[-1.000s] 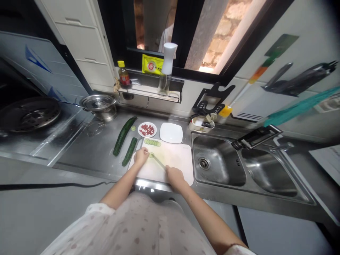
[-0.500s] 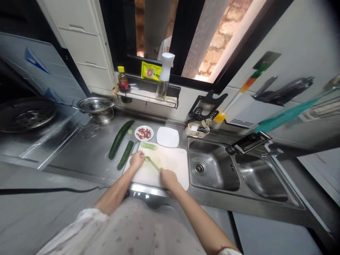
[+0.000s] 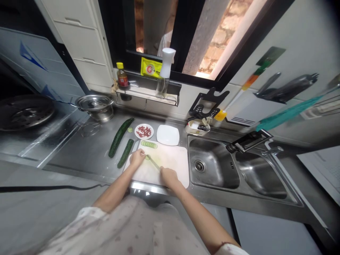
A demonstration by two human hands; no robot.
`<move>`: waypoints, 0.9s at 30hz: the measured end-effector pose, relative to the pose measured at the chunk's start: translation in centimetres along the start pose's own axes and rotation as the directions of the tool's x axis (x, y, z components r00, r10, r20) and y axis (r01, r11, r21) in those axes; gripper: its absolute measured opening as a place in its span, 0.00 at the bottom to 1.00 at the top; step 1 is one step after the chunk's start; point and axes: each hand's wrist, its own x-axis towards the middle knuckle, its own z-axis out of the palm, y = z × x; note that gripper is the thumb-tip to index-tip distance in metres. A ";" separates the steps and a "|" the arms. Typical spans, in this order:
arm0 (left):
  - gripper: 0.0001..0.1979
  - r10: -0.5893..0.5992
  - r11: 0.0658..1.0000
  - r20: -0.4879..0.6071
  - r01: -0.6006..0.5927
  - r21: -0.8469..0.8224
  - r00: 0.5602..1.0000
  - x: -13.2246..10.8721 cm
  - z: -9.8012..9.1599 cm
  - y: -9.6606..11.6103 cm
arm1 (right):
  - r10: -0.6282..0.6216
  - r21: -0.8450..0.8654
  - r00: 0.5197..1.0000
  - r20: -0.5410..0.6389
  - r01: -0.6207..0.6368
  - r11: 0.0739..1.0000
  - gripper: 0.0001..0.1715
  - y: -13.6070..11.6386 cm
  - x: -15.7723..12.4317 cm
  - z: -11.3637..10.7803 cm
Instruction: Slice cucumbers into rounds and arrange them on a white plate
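Observation:
On the white cutting board (image 3: 172, 173), my right hand (image 3: 169, 177) grips a knife (image 3: 155, 163) whose blade points up and left. The blade tip meets a thin round cucumber slice (image 3: 147, 157). My left hand (image 3: 137, 157) is closed, with thumb and fingertips pinched at the left edge of that slice. A row of overlapping cucumber slices (image 3: 149, 144) lies along the board's far edge. Left of the board rest a cut length of cucumber (image 3: 125, 153) and a longer whole cucumber (image 3: 120, 137). A small cucumber end (image 3: 130, 130) sits between them and the plates.
Behind the board stand a small plate of chopped red pieces (image 3: 144, 131) and a white square dish (image 3: 168, 135). The double sink (image 3: 215, 166) is at right. A lidded steel pot (image 3: 99, 108) stands back left, near a wire rack (image 3: 90, 129). A wall shelf (image 3: 148, 98) holds bottles.
Both hands, the knife and the slice keep almost the same places on the board. The view has shifted very slightly.

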 end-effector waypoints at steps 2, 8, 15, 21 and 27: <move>0.10 -0.002 1.000 0.007 0.002 -0.004 1.000 0.0 -0.1 0.0 | 0.002 0.005 1.000 -0.002 -0.002 1.000 0.19 0.0 0.0 -0.2; 0.10 0.000 1.000 0.001 0.000 -0.012 1.000 0.0 -0.1 0.0 | -0.001 -0.012 0.999 0.043 0.001 1.000 0.19 0.1 -0.2 -1.0; 0.11 0.002 1.000 0.010 -0.002 -0.008 1.000 0.1 0.0 0.0 | -0.007 0.000 0.999 0.036 0.007 1.000 0.20 -0.2 -0.1 -1.0; 0.11 0.000 1.000 0.010 0.000 0.001 1.000 0.2 0.1 -0.2 | -0.004 0.013 0.997 0.081 0.003 1.000 0.20 -0.1 -0.2 -1.4; 0.11 0.007 1.000 0.001 -0.007 0.008 1.000 0.3 0.2 -0.2 | -0.015 0.010 0.997 0.070 0.014 1.000 0.20 -0.3 -0.1 -1.3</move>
